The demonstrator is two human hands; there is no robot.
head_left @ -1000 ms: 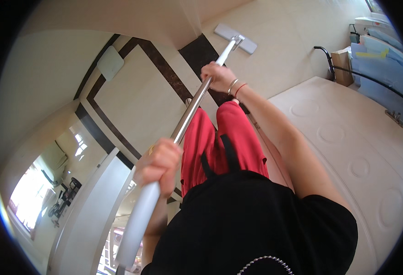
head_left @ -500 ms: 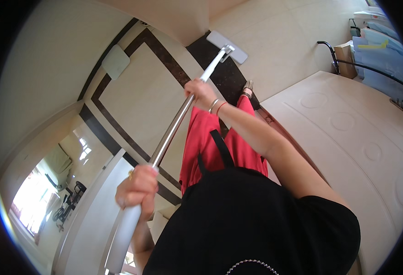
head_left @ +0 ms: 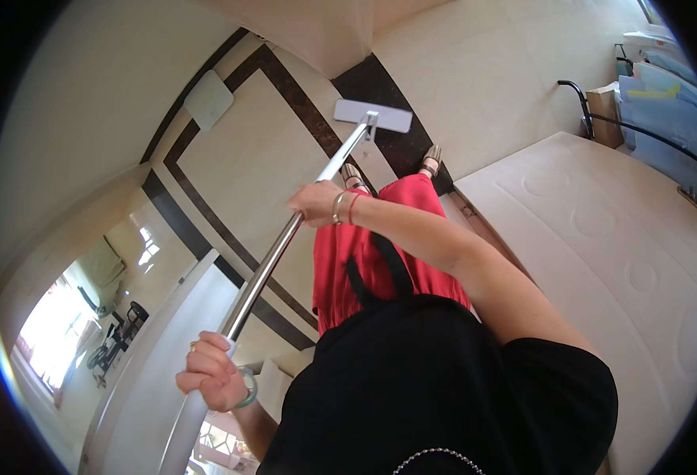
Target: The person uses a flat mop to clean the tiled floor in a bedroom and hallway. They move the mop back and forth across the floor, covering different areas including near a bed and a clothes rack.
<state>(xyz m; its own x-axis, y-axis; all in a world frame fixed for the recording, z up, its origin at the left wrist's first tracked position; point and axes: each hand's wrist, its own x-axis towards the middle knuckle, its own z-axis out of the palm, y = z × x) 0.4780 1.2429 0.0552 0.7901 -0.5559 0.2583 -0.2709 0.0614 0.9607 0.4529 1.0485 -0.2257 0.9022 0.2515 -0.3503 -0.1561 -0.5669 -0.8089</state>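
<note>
A flat mop (head_left: 263, 275) with a white and silver pole slants from the lower left up to its flat, pale rectangular head (head_left: 392, 118). That head lies on the floor, partly over a dark stone strip (head_left: 400, 146), just ahead of my feet. My left hand (head_left: 212, 372) is wrapped round the thick white grip near the pole's upper end. Farther down the pole, my right hand (head_left: 317, 203) closes round it at the joint of the silver and white sections.
To the right, a pale door (head_left: 586, 229) with round relief shapes runs beside me. Beyond it stand a black metal frame (head_left: 574, 99), a cardboard box (head_left: 604, 111) and stacked bluish plastic items (head_left: 665, 119). A white square object (head_left: 209, 100) rests by the far left wall.
The mop head has been drawn back and left, from the cream floor onto the dark strip, and has turned. Both hands have moved left and toward me with the pole, keeping their hold.
</note>
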